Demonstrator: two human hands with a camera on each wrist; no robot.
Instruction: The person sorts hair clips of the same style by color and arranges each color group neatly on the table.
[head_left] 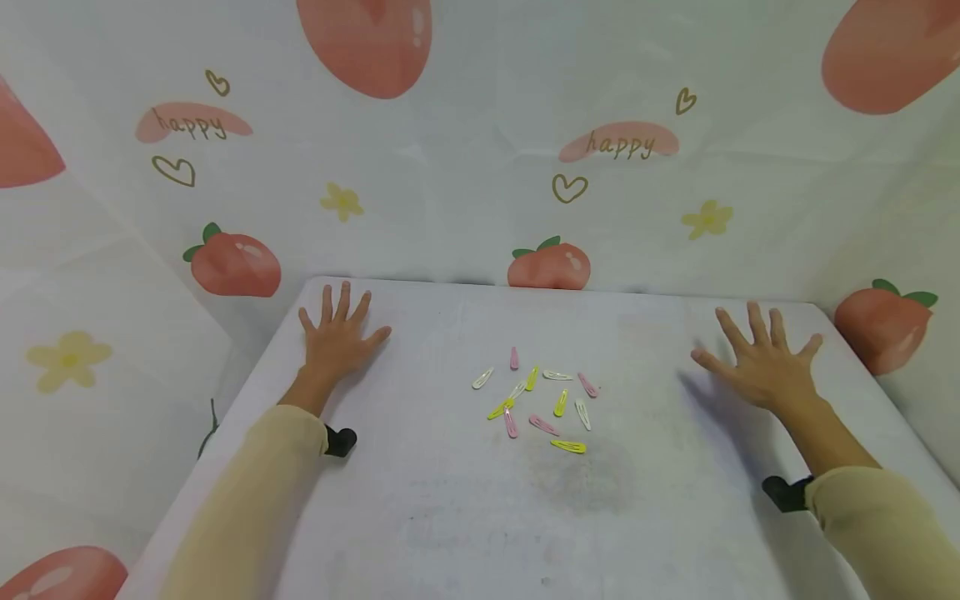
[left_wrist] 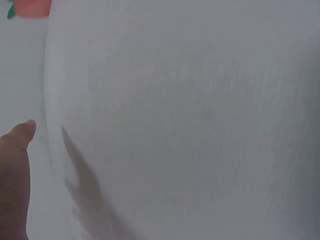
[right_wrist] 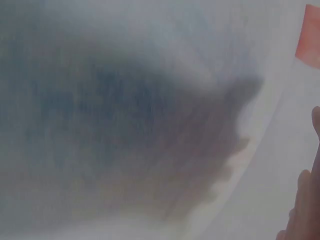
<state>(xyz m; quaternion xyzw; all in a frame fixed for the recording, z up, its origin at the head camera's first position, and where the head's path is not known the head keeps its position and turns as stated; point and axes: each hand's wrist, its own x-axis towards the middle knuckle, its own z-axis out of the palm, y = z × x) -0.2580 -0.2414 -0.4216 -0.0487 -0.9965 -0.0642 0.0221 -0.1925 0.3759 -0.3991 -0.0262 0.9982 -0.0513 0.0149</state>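
Observation:
Both hands are spread wide with nothing in them. In the head view my left hand is over the far left corner of the white table, fingers pointing away; its thumb shows at the edge of the left wrist view. Over the far right part is my right hand, its fingers fanned and a shadow on the cloth to its left. Between the hands lie several snap hair clips: a pink clip at the back, a white clip, a yellow clip at the front, and others. A few overlap near a yellow clip.
The table has a white cover with a greyish stain near the clips. Behind it hangs a white backdrop printed with peaches, flowers and hearts. Each wrist wears a black strap piece, the left one and the right one.

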